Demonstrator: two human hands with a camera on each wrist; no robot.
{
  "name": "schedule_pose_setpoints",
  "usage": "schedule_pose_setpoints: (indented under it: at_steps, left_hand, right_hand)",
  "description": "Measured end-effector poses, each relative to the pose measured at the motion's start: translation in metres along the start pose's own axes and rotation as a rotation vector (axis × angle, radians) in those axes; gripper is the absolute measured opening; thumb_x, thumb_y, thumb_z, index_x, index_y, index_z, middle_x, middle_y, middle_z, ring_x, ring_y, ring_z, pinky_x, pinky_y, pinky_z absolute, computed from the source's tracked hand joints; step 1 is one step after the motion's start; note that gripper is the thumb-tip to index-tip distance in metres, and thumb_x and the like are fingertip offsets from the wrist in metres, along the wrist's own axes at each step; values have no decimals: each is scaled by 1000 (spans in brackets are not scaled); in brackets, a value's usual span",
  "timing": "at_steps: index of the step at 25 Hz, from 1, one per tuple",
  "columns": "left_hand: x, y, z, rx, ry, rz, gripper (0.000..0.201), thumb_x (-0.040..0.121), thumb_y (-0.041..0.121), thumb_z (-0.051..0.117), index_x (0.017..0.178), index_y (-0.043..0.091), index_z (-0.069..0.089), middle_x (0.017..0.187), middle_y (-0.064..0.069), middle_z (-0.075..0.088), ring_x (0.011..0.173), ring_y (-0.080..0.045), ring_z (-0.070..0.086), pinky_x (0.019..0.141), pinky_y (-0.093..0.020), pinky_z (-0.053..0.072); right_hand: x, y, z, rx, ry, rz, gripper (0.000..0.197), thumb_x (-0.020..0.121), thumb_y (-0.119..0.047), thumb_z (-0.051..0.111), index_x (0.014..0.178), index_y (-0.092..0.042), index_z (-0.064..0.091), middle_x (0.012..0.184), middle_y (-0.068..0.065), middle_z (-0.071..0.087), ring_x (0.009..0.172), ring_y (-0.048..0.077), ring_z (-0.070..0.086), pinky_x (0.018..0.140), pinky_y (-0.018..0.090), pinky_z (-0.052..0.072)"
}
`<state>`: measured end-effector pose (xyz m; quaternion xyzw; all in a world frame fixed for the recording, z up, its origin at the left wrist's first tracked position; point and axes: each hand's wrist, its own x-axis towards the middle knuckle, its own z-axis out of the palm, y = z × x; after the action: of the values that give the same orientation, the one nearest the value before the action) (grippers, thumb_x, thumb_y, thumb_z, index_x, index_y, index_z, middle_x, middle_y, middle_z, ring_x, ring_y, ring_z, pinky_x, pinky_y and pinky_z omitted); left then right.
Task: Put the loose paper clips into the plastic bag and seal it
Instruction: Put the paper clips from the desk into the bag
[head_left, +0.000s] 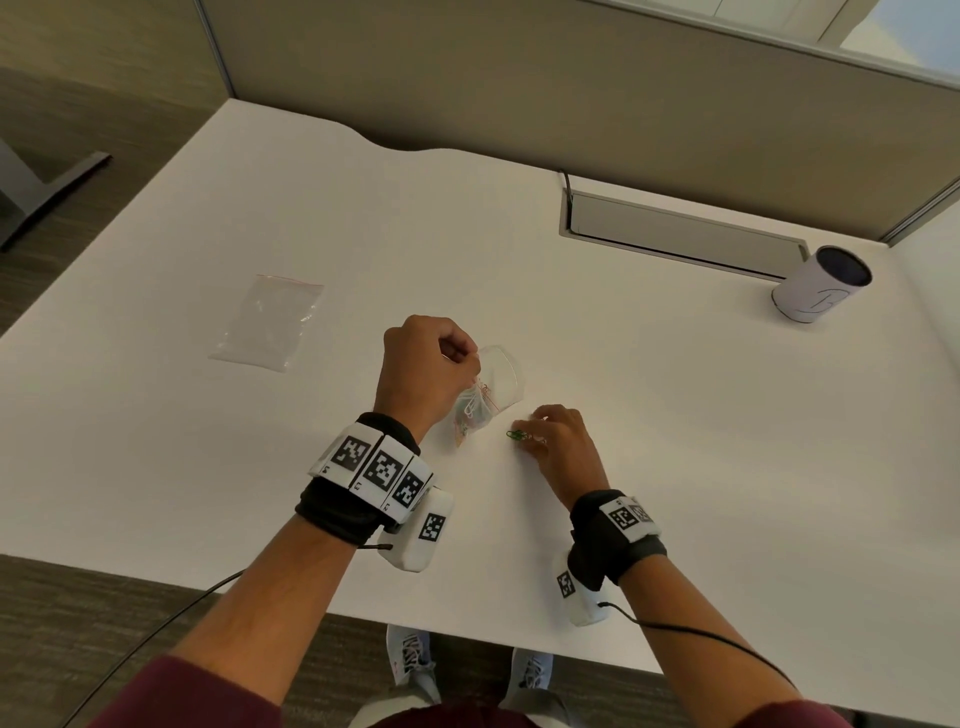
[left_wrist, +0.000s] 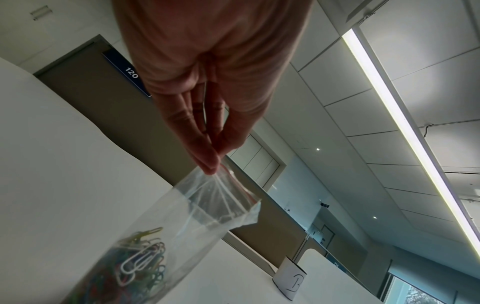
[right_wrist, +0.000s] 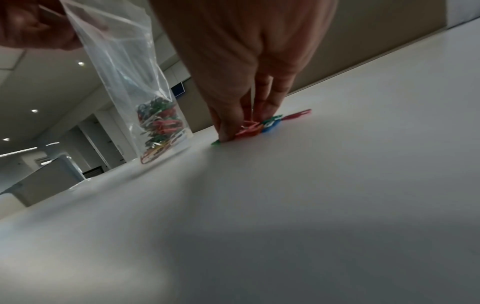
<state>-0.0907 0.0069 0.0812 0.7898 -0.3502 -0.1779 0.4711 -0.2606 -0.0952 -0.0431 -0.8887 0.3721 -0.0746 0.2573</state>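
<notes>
My L hand (head_left: 426, 364) pinches zip bag (head_left: 496, 379) by top rim, bottom on desk (head_left: 649, 374). R hand (head_left: 563, 444) pinches loose paper clips (right_wrist: 249, 129) beside bag. Clips light, slippery imo; bag floppy, grab near zip.

right hand (right_wrist: 246, 51): comes down from the top of the view, my fingers (right_wrist: 270, 98) and thumb pinching into a small heap.
loose paper clips (right_wrist: 255, 128): red, orange, green and blue, lying on the table (right_wrist: 337, 205) under my fingertips; one red clip sticks out to the right.
plastic bag (right_wrist: 122, 67): clear, hanging upright near the heap, its bottom touching the table.
bagged clips (right_wrist: 161, 127): a mixed-colour bunch settled low in the bag.
left hand (right_wrist: 33, 26): upper-left corner, gripping the bag's top.
</notes>
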Motion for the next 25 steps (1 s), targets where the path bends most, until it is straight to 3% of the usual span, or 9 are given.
schedule_pose_setpoints:
  at_steps: [5, 7, 9, 12, 16, 20, 23, 25]
  left_hand:
    - [-2, 2, 4, 4, -24, 1, 3, 77, 4, 73, 76, 7, 72, 66, -9, 73, 59, -17, 71, 68, -32, 62]
    - [-3, 3, 5, 5, -29, -1, 3, 77, 4, 73, 76, 6, 72, 66, -9, 73, 59, -17, 71, 69, -32, 62]
    - [-3, 3, 5, 10, -33, -2, 2, 77, 4, 72, 76, 6, 73, 67, -9, 73, 60, -18, 71, 69, -32, 62]
    - [-4, 3, 6, 16, -40, -4, 3, 78, 5, 72, 76, 6, 73, 66, -9, 73, 61, -18, 71, 70, -31, 62]
    - [-4, 4, 8, 17, -53, 1, 4, 77, 4, 72, 75, 7, 72, 65, -8, 73, 61, -18, 71, 69, -30, 62]
    - [-5, 4, 11, 13, -70, 0, 3, 77, 4, 72, 75, 6, 73, 66, -8, 73, 61, -18, 71, 69, -31, 62]
    - [-4, 4, 14, -1, -81, -12, 4, 77, 4, 72, 75, 7, 72, 66, -9, 73, 61, -18, 71, 70, -33, 62]
    - [-4, 5, 16, -1, -91, -14, 3, 78, 5, 72, 76, 7, 72, 68, -9, 73, 62, -18, 71, 71, -32, 62]
  right_hand:
    - [10, -5, -10, -189, -120, -71, 22, 79, 3, 64, 96, -9, 68, 101, 10, 65, 95, 31, 55, 70, 36, 46]
    - [12, -9, -14, -335, -162, -134, 23, 78, 8, 61, 96, -5, 63, 97, 13, 65, 91, 33, 55, 64, 33, 40]
    - [14, -13, -16, -409, -201, -166, 21, 77, 8, 59, 95, -2, 61, 92, 16, 65, 88, 35, 57, 61, 32, 34]
    - [20, -13, -17, -369, -204, -115, 14, 75, 3, 59, 87, -3, 62, 85, 16, 68, 82, 37, 61, 60, 36, 41]
    - [26, -6, -23, -55, -48, 81, 18, 75, 1, 56, 81, -7, 70, 80, 11, 73, 78, 31, 64, 69, 32, 48]
    - [18, -5, -45, 497, 107, 309, 9, 72, 2, 71, 77, -6, 72, 75, 13, 74, 67, 21, 69, 71, 29, 56]
    - [6, -22, -69, 919, 194, 303, 10, 76, 6, 72, 86, 4, 70, 78, 19, 71, 70, 26, 70, 73, 34, 59]
    - [3, -39, -84, 1027, 184, 211, 13, 78, 5, 71, 91, 7, 68, 82, 20, 72, 74, 26, 71, 75, 32, 60]
